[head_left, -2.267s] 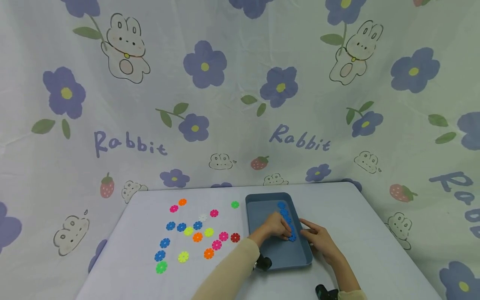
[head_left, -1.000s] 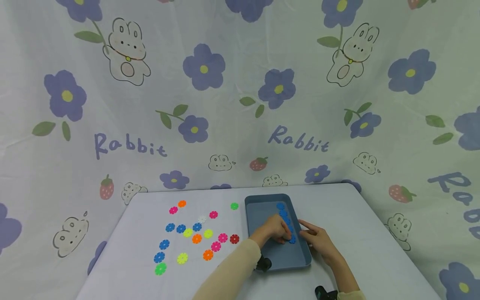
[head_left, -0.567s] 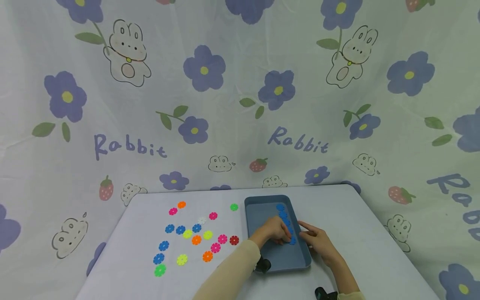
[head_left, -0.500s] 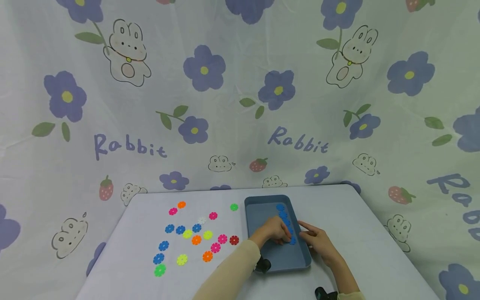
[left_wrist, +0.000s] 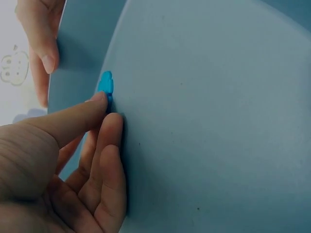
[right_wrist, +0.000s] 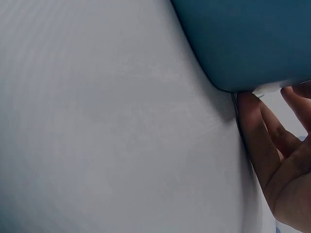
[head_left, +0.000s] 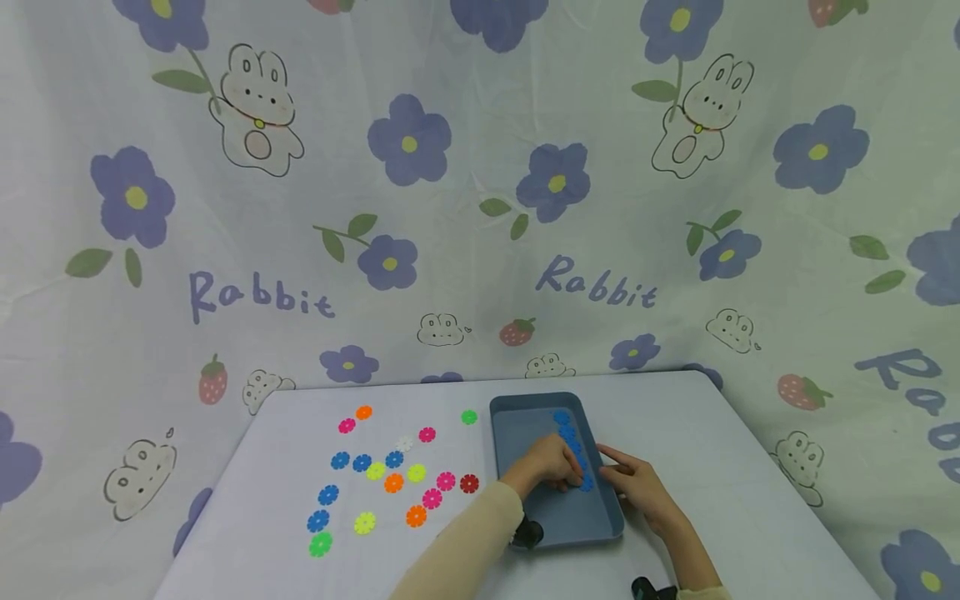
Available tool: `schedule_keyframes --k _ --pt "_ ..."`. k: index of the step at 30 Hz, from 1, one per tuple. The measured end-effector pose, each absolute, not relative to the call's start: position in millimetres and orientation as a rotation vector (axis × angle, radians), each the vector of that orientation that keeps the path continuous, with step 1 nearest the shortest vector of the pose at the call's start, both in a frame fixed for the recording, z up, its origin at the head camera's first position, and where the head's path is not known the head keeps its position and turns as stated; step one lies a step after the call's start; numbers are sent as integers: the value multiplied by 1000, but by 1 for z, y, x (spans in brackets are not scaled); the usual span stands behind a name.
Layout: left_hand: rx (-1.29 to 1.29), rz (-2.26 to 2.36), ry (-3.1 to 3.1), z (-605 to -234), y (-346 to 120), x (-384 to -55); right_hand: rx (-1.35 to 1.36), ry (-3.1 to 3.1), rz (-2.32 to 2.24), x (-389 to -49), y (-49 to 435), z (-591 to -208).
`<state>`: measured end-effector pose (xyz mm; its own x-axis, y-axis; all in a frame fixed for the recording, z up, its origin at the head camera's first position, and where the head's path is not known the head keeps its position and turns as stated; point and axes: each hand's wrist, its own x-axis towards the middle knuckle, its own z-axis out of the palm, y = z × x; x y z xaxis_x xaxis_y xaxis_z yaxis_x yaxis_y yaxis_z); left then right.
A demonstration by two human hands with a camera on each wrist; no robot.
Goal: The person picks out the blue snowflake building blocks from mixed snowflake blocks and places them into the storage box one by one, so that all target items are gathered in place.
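Observation:
A grey-blue tray [head_left: 525, 518] lies on the table, with a row of blue notched plastic discs [head_left: 562, 416] along its inner right side. My left hand [head_left: 551, 461] reaches into the tray. Its thumb and index finger pinch the nearest blue disc [left_wrist: 106, 82] of the row, seen edge-on in the left wrist view. The fingers partly cover the row. Outside the tray, my right hand [head_left: 641, 490] touches the right wall with fairly straight fingertips [right_wrist: 249, 104].
Left of the tray, loose notched discs in blue, yellow, orange [head_left: 393, 483], pink, green, white and dark red [head_left: 469, 483] are scattered on the white table [head_left: 720, 467]. A rabbit-and-flower printed cloth [head_left: 480, 250] hangs behind the table.
Both hands stay in nearly the same places at the tray. The head view has tilted slightly, so the whole scene sits a little lower.

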<state>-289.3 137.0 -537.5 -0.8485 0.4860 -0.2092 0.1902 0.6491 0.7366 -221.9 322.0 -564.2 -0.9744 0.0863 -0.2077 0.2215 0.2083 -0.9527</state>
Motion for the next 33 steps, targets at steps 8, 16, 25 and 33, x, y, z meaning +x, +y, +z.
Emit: schedule_keyframes --k 8,16,25,33 --pt "484 1200 2325 -532 130 -290 298 2352 -1889 -221 321 -561" --pt "439 1332 2146 -513 105 -294 359 2373 -1883 -219 317 -560" --pt "566 1346 2197 -489 63 -306 382 2405 -1866 -218 315 -560" --pt "624 1311 2328 -485 18 -316 376 2395 -1865 -216 315 -558"
